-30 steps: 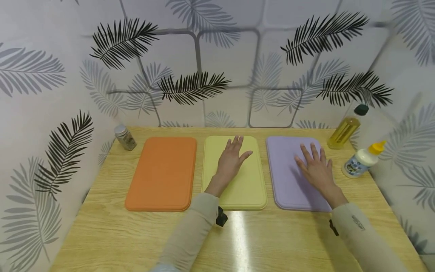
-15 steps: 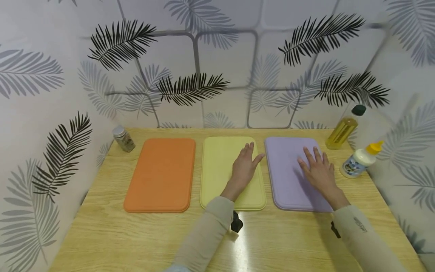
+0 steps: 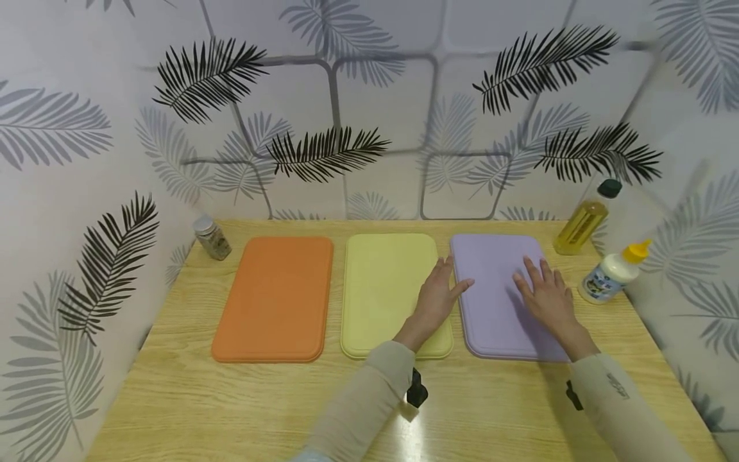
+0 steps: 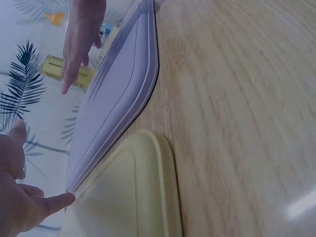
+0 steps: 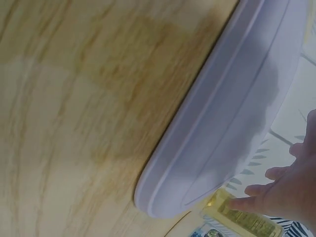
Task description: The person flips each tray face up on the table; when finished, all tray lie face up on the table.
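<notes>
Three flat rounded mats lie in a row on the wooden table: an orange mat (image 3: 274, 298), a yellow mat (image 3: 381, 292) and a purple mat (image 3: 487, 301). My left hand (image 3: 434, 298) hovers over the right part of the yellow mat, fingers fairly straight and thumb spread toward the purple one. Above the purple mat's right side my right hand (image 3: 547, 300) is held with spread fingers, its shadow falling on the mat. Both wrist views show the left hand (image 4: 19, 187) and the right hand (image 5: 286, 190) raised off the mats, holding nothing.
A small grey-lidded jar (image 3: 212, 239) stands at the back left. At the back right are an oil bottle (image 3: 583, 224) with a dark cap and a white bottle (image 3: 609, 276) with a yellow nozzle. Patterned walls (image 3: 392, 186) border the table (image 3: 231, 410).
My left hand has moved right and slightly nearer across the yellow mat, toward the purple one. My right hand has drifted a little right and nearer. The mats have stayed in place.
</notes>
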Demonstrator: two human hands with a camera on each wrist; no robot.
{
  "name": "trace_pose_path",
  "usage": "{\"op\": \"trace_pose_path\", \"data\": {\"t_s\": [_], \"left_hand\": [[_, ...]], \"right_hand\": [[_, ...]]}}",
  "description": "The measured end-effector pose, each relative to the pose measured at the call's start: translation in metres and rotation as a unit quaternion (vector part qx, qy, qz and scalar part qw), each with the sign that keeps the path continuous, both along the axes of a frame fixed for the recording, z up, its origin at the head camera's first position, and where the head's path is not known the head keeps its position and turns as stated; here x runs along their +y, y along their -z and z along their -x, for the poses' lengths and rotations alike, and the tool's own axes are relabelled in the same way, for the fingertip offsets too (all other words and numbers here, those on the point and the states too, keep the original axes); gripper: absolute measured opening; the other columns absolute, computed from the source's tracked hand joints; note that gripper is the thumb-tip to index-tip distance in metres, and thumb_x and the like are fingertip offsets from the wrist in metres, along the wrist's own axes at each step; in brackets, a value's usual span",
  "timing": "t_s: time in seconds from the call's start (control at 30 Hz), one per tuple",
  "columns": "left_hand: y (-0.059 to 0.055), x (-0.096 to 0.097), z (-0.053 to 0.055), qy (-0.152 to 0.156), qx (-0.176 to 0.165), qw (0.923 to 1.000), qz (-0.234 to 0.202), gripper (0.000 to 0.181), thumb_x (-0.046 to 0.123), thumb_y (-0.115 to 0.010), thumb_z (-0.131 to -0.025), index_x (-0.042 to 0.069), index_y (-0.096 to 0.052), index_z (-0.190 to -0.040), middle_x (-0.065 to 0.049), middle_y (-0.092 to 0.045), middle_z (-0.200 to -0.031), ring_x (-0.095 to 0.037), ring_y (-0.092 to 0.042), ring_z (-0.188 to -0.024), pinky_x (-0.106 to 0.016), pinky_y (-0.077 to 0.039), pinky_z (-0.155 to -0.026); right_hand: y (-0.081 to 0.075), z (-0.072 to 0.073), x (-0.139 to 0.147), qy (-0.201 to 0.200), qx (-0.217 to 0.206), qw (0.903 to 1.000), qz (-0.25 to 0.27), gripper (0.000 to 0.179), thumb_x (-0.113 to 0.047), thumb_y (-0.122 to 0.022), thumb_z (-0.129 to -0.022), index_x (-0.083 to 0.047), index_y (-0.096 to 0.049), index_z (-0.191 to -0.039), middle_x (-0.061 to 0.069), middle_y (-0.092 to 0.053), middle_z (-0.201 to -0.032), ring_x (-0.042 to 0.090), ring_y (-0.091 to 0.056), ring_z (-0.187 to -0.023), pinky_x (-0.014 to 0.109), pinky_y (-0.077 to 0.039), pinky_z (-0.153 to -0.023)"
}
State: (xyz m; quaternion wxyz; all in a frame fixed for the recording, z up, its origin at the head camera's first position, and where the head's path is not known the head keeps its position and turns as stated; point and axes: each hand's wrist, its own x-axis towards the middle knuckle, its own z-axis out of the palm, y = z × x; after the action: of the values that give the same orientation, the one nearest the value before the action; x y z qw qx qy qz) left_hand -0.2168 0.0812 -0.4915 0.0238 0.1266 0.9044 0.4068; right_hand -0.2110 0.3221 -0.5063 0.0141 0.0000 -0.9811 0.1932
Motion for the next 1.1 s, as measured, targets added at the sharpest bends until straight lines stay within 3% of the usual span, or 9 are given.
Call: {"op": "trace_pose_path", "data": {"t_s": [0.17,0.43,0.73,0.87,0.93,1.1], "left_hand": [[0.005,0.008,-0.001,-0.005,-0.047,0.9986,-0.025,0.076,0.040,-0.064,-0.091,0.010,-0.030,-0.152,-0.014,-0.032,-0.154,-0.028,-0.033,-0.140,-0.040,-0.032,-0.112],[0.006,0.016,-0.004,0.008,-0.077,0.9961,-0.043,0.076,0.025,-0.073,-0.086,0.010,-0.034,-0.150,-0.011,-0.033,-0.153,-0.025,-0.029,-0.142,-0.035,-0.028,-0.114],[0.007,0.025,-0.014,0.035,-0.086,0.9957,0.001,0.071,0.017,-0.076,-0.084,0.005,-0.041,-0.145,-0.010,-0.044,-0.147,-0.022,-0.039,-0.136,-0.027,-0.032,-0.111],[0.006,0.028,-0.014,0.042,-0.071,0.9958,0.040,0.070,0.016,-0.076,-0.084,0.002,-0.043,-0.143,-0.010,-0.049,-0.143,-0.021,-0.045,-0.132,-0.024,-0.035,-0.108],[0.004,0.029,-0.013,0.049,-0.062,0.9936,0.081,0.069,0.016,-0.077,-0.082,0.002,-0.046,-0.141,-0.011,-0.051,-0.140,-0.023,-0.047,-0.130,-0.024,-0.037,-0.107],[-0.003,0.031,-0.012,0.086,-0.050,0.9749,0.199,0.065,0.022,-0.083,-0.075,0.002,-0.057,-0.131,-0.014,-0.048,-0.142,-0.026,-0.049,-0.126,-0.025,-0.039,-0.104]], "right_hand": [[0.004,0.001,0.003,0.003,-0.005,0.9999,0.010,0.066,-0.050,-0.023,-0.103,-0.009,-0.016,-0.154,0.034,-0.010,-0.152,0.062,-0.014,-0.131,0.079,-0.019,-0.095],[0.009,0.001,0.009,0.008,-0.034,0.9992,0.022,0.069,-0.053,-0.020,-0.103,-0.006,-0.015,-0.154,0.039,-0.008,-0.150,0.066,-0.018,-0.127,0.079,-0.025,-0.091],[0.011,-0.005,0.011,0.028,-0.072,0.9967,0.025,0.074,-0.054,-0.016,-0.102,0.003,-0.019,-0.150,0.047,-0.009,-0.143,0.069,-0.016,-0.124,0.077,-0.024,-0.095],[0.009,-0.005,0.014,0.032,-0.058,0.9978,0.002,0.072,-0.050,-0.021,-0.103,0.009,-0.028,-0.144,0.050,-0.021,-0.136,0.068,-0.024,-0.120,0.074,-0.027,-0.095],[0.006,-0.003,0.016,0.026,-0.065,0.9975,-0.002,0.071,-0.048,-0.029,-0.103,0.011,-0.030,-0.142,0.050,-0.025,-0.133,0.068,-0.025,-0.119,0.074,-0.027,-0.095],[-0.005,0.003,0.022,0.005,-0.104,0.9945,0.012,0.075,-0.043,-0.050,-0.098,0.014,-0.028,-0.141,0.050,-0.027,-0.132,0.068,-0.025,-0.118,0.074,-0.027,-0.094]]}}
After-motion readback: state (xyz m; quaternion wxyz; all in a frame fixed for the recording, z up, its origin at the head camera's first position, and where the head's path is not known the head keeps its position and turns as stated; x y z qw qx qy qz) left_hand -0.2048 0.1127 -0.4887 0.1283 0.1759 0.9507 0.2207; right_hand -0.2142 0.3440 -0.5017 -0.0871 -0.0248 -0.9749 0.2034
